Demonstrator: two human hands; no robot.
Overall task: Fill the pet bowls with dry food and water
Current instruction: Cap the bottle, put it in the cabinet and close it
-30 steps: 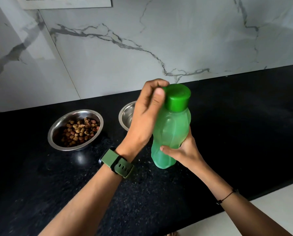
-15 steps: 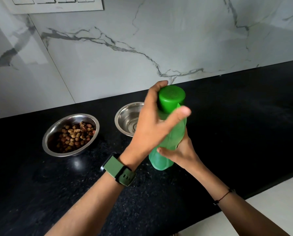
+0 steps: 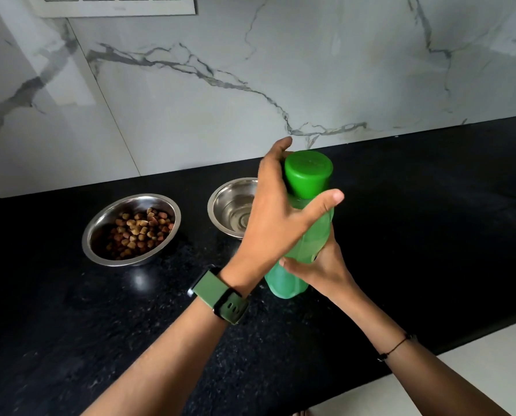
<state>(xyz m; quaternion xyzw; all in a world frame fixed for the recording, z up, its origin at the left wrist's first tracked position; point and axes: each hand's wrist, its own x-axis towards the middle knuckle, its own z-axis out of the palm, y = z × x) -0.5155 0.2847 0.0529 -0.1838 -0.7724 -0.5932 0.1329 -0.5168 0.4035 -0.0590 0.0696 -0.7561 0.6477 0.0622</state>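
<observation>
Gripping a green water bottle (image 3: 303, 250) above a black speckled surface (image 3: 431, 235), a person steadies its lower body with the right hand (image 3: 319, 267), fingers closed around it, while the left hand (image 3: 276, 223) spreads around the neck just under the dark green cap (image 3: 308, 172), thumb (image 3: 325, 201) stretched across the front and fingers curled behind. A second ago that thumb lay flat against the side of the cap; it now sits lower and points right, and the cap remains on.

Two steel bowls stand on the surface behind the hands. The left bowl (image 3: 130, 229) holds a heap of brown dry food (image 3: 139, 232). The right bowl (image 3: 232, 207), just beside the bottle, is partly hidden by the left hand; whether it holds any water cannot be told.

One bottle, two bowls and one cap are in view. A green-strapped watch (image 3: 220, 295) circles the left wrist and a thin dark cord (image 3: 396, 346) the right. White marble wall panels (image 3: 310, 70) with grey veins rise behind the surface, and a pale switch plate (image 3: 115, 4) runs along the top edge.
</observation>
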